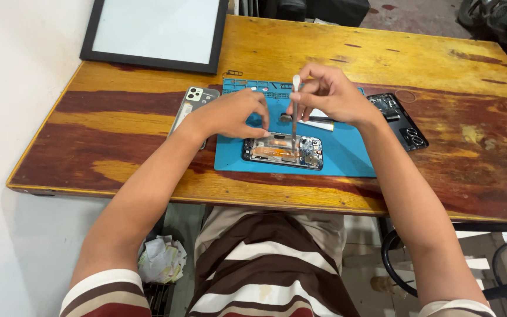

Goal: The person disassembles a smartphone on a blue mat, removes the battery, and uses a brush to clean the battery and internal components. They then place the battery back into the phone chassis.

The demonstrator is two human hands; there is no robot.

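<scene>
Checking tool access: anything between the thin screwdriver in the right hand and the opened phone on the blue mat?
Nothing visible. The right hand holds the thin screwdriver upright, tip down on the opened phone. The left hand sits at the phone's upper-left edge, beside the shaft.

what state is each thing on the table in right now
opened phone: back off, insides exposed, flat on blue mat
screwdriver: upright, tip down in the phone
right hand: gripping the screwdriver
left hand: fingers at the phone's top edge
black back cover: detached, lying right of mat
second phone: camera side up
</scene>
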